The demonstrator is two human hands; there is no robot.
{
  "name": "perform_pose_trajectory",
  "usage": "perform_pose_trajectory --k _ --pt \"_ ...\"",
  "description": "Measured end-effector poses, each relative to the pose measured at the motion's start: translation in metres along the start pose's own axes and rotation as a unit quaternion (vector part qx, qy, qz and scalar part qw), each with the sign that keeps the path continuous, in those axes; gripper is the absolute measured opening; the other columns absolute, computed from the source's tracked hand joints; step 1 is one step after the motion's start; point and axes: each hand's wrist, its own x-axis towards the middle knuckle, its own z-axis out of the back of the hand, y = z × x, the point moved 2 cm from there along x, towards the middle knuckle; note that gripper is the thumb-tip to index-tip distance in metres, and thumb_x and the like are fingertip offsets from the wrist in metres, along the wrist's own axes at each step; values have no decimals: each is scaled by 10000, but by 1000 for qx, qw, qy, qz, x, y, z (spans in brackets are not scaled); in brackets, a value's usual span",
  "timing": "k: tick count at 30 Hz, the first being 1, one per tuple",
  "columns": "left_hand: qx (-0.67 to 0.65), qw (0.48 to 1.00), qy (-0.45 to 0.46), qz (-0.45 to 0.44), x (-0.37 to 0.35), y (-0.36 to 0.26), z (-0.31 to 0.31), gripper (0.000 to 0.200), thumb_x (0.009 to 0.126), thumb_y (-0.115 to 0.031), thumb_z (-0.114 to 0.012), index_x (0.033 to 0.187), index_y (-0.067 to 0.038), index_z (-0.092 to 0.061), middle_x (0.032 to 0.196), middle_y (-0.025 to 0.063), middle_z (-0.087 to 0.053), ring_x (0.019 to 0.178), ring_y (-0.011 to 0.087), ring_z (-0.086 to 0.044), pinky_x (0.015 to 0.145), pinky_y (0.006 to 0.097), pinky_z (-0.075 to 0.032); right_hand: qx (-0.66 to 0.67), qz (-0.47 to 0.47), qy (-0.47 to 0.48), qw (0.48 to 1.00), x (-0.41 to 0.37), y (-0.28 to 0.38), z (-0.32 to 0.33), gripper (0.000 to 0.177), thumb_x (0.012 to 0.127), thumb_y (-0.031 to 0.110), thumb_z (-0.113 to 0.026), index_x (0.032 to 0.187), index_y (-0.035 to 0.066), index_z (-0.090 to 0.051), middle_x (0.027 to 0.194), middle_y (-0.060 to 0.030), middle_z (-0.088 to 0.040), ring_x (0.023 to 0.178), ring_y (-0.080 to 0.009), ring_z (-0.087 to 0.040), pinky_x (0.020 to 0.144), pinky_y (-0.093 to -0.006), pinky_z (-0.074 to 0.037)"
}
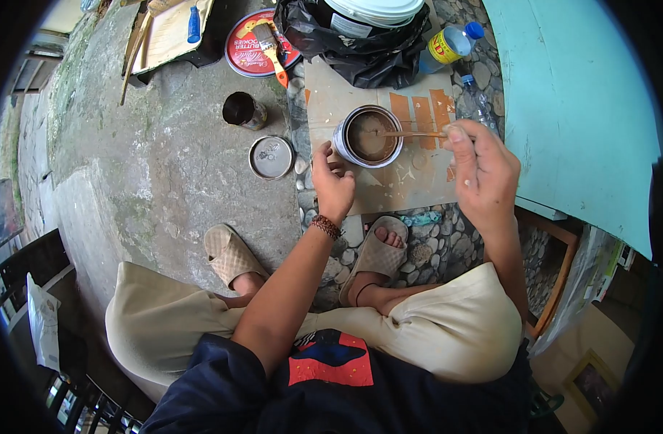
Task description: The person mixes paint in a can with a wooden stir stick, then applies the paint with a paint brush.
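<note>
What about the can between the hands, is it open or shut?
Open: no lid covers the can, brown liquid shows inside, and the stick dips in.

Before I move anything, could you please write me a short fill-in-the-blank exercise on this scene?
The right hand holds a ____ that dips into the can.
The red tin under the brush reads "butter ____".
The bottle with the yellow label has a ____ cap.
The bracelet is on the ____ wrist.
Missing words: stick; cookies; blue; left.
</note>
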Motion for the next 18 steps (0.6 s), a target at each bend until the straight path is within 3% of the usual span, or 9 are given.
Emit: perform_pose_trajectory --k 5,7,8,10,11,12,14,15,18 --pt "-22 1000 17 -13 2 -2 -4 675 750 122 -633 1382 -2 -431 1278 166 -542 932 220 -648 785 321 -562 15 16 84 996 2 -20 -42 107 956 75 -608 990 -23 -634 819 -191 -661 687 -364 -650 600 -380 -504" --pt "-32 999 21 -13 2 -2 -5 668 754 123 -637 1378 -4 -435 1276 167 -541 936 221 -653 784 318 -565 116 -44 149 981 -4 -41 -70 123 961 85 -599 999 -29 -629 839 -201 -663 699 -370 -658 609 -394 -511" --pt "-41 999 23 -12 1 -2 -5 662 757 123 -641 1375 -6 -440 1274 169 -540 940 222 -657 783 316 -568 116 -46 148 981 -6 -51 -80 123 961 85 -599 999 -29 -629 839 -201 -663 699 -370 -658 609 -394 -511" --pt "-49 998 29 -12 1 -1 -4 660 757 126 -640 1373 -4 -441 1275 171 -539 940 222 -659 782 315 -569 163 -61 39 984 -6 -68 -90 136 959 104 -606 1006 -21 -633 845 -212 -665 702 -378 -656 622 -412 -520" --pt "-56 998 33 -13 2 0 -3 658 757 129 -640 1371 -2 -443 1275 173 -538 940 223 -661 781 313 -571 72 10 13 997 -5 -72 -87 127 956 91 -594 1012 -16 -635 842 -209 -668 707 -385 -659 627 -436 -528" --pt "-54 998 32 -14 3 2 -2 658 757 129 -640 1371 -2 -443 1275 173 -538 940 223 -661 781 313 -571 74 10 13 997 -8 -72 -84 127 956 91 -594 1012 -16 -635 842 -209 -668 707 -385 -659 627 -436 -528" --pt "-31 999 44 -9 5 5 0 688 777 135 -610 1412 -25 -401 1357 183 -514 1006 219 -670 823 307 -570 1 -5 113 994 -17 -65 -84 120 945 71 -588 1014 -14 -638 874 -209 -671 757 -399 -665 650 -454 -531" --pt "-19 999 39 -13 5 4 1 686 781 136 -603 1417 -24 -400 1363 188 -511 997 216 -674 810 302 -571 48 28 136 989 -19 -57 -88 119 916 44 -594 1010 -13 -640 919 -205 -671 818 -411 -662 688 -463 -533" --pt "-28 999 40 -5 7 1 1 672 784 133 -601 1411 -22 -413 1368 195 -509 990 214 -678 794 298 -570 100 76 116 985 -6 -51 -111 132 892 43 -610 1010 -8 -643 946 -201 -668 850 -410 -656 726 -466 -537"
